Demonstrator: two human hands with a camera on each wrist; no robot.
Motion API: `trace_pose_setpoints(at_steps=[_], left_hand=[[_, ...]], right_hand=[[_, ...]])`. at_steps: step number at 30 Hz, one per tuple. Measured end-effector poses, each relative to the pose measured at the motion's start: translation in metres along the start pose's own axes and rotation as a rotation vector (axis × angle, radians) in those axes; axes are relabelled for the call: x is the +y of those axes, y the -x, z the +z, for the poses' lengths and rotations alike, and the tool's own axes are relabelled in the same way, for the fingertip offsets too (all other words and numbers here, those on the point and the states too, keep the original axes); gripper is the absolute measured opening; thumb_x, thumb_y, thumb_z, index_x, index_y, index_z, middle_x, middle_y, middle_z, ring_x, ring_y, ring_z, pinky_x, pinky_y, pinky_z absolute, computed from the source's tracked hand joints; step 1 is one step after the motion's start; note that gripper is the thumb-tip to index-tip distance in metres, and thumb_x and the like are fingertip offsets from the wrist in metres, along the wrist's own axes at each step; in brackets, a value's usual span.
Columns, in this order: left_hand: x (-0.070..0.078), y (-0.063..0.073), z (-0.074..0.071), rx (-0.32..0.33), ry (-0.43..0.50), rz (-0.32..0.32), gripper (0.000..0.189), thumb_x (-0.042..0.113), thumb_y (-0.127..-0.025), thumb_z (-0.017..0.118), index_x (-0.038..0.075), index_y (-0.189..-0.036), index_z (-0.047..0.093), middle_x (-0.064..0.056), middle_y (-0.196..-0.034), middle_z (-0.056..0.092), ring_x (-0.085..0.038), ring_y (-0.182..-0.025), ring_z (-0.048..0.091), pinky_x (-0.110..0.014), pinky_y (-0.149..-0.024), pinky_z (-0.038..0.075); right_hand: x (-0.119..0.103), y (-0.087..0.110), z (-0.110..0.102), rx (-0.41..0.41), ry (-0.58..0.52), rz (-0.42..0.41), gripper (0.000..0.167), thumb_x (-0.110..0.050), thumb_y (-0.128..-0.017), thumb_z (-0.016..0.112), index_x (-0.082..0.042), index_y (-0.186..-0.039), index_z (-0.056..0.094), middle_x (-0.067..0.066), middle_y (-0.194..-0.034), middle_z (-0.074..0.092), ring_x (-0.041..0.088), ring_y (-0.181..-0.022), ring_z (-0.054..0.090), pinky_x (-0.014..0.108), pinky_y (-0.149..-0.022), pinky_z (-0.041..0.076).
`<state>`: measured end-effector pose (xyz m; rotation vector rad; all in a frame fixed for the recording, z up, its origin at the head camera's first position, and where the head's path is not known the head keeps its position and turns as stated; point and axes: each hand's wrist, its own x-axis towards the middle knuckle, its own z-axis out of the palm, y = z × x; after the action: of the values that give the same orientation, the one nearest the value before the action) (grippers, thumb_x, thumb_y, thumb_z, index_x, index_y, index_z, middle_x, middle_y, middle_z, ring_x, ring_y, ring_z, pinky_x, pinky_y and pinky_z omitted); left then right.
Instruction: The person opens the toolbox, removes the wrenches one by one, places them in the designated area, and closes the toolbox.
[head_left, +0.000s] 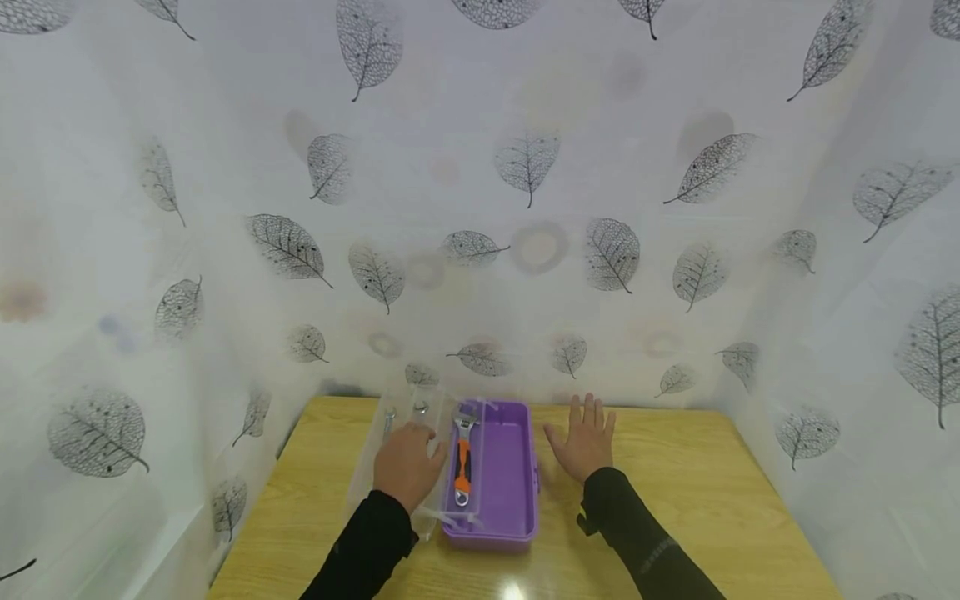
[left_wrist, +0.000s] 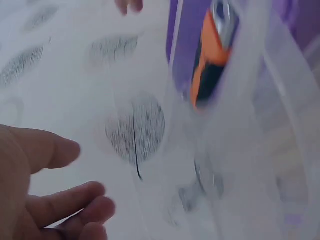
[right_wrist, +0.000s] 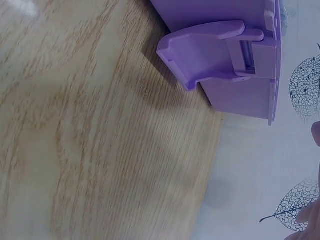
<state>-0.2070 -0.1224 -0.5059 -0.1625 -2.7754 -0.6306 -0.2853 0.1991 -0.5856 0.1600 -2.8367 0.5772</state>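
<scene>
Purple plastic toolbox (head_left: 508, 467), set on a wood-grain table (head_left: 667, 500), its side latch (right_wrist: 205, 57) swung outward. Clear plastic trays (head_left: 367, 465), spread leftward from the toolbox and partly over it. Adjustable wrench (head_left: 462, 458), silver with orange-and-black handle, lying lengthwise at the toolbox's left side; whether in a tray or beneath one cannot be told. Two small silver tools (head_left: 389, 419), at the trays' far end. Left hand (head_left: 408, 467), above the trays, thumb and fingers apart, nothing between. Right hand (head_left: 585, 442), beside the toolbox, fingers extended, holding nothing. Leaf-printed sheet (head_left: 540, 317), behind.
</scene>
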Motion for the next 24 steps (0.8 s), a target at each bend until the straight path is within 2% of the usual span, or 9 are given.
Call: trace_pose_setpoints(at_steps=[2, 5, 8, 11, 18, 22, 24], left_hand=[[0.012, 0.003, 0.012, -0.054, -0.042, -0.004, 0.023, 0.029, -0.093, 0.076, 0.007, -0.088, 0.074, -0.008, -0.083, 0.068, -0.028, -0.075, 0.068, -0.044, -0.062, 0.058], [0.026, 0.007, 0.027, -0.107, -0.122, 0.015, 0.030, 0.029, -0.090, 0.081, 0.011, -0.071, 0.065, -0.003, -0.065, 0.060, -0.020, -0.056, 0.060, -0.037, -0.049, 0.051], [0.036, 0.008, 0.038, -0.114, -0.178, 0.039, 0.037, 0.029, -0.087, 0.083, 0.012, -0.063, 0.061, 0.000, -0.057, 0.055, -0.017, -0.049, 0.055, -0.036, -0.045, 0.048], [0.041, 0.007, 0.045, -0.114, -0.203, 0.064, 0.036, 0.028, -0.086, 0.085, 0.012, -0.062, 0.062, -0.001, -0.058, 0.059, -0.019, -0.050, 0.058, -0.038, -0.046, 0.052], [0.041, 0.008, 0.054, -0.190, -0.223, 0.001, 0.036, 0.027, -0.084, 0.086, 0.011, -0.064, 0.060, -0.001, -0.059, 0.059, -0.019, -0.052, 0.060, -0.038, -0.048, 0.053], [0.039, 0.006, 0.055, -0.252, -0.153, -0.036, 0.031, 0.022, -0.084, 0.083, 0.009, -0.067, 0.061, -0.002, -0.062, 0.059, -0.019, -0.054, 0.059, -0.039, -0.051, 0.054], [0.037, 0.006, 0.054, -0.269, -0.077, -0.070, 0.029, 0.019, -0.084, 0.083, 0.006, -0.071, 0.060, -0.003, -0.063, 0.058, -0.019, -0.053, 0.056, -0.038, -0.051, 0.052]], right_hand=[[-0.001, 0.000, -0.001, 0.001, -0.001, 0.002, 0.087, -0.049, -0.103, 0.057, 0.012, -0.157, 0.027, 0.039, -0.162, 0.020, 0.055, -0.152, 0.015, 0.072, -0.122, 0.001], [-0.002, 0.001, -0.002, -0.002, -0.008, 0.003, 0.085, -0.046, -0.103, 0.058, 0.012, -0.156, 0.028, 0.040, -0.161, 0.021, 0.055, -0.152, 0.016, 0.070, -0.123, 0.001], [-0.001, 0.003, 0.001, 0.009, -0.017, -0.005, 0.082, -0.043, -0.103, 0.059, 0.013, -0.156, 0.029, 0.041, -0.160, 0.022, 0.054, -0.152, 0.017, 0.068, -0.124, 0.001], [0.000, 0.004, 0.006, 0.038, -0.035, -0.024, 0.080, -0.040, -0.102, 0.060, 0.013, -0.154, 0.032, 0.041, -0.159, 0.025, 0.055, -0.151, 0.019, 0.069, -0.123, 0.002], [0.008, 0.006, 0.021, 0.090, -0.055, -0.060, 0.078, -0.034, -0.097, 0.066, 0.014, -0.151, 0.036, 0.042, -0.155, 0.029, 0.055, -0.149, 0.022, 0.070, -0.122, 0.006], [0.012, 0.006, 0.026, 0.114, -0.076, -0.061, 0.077, -0.030, -0.094, 0.068, 0.014, -0.150, 0.038, 0.042, -0.153, 0.032, 0.056, -0.147, 0.025, 0.071, -0.122, 0.009], [0.012, 0.006, 0.026, 0.104, -0.096, -0.059, 0.078, -0.030, -0.093, 0.068, 0.013, -0.151, 0.037, 0.043, -0.153, 0.032, 0.057, -0.147, 0.024, 0.071, -0.121, 0.009]])
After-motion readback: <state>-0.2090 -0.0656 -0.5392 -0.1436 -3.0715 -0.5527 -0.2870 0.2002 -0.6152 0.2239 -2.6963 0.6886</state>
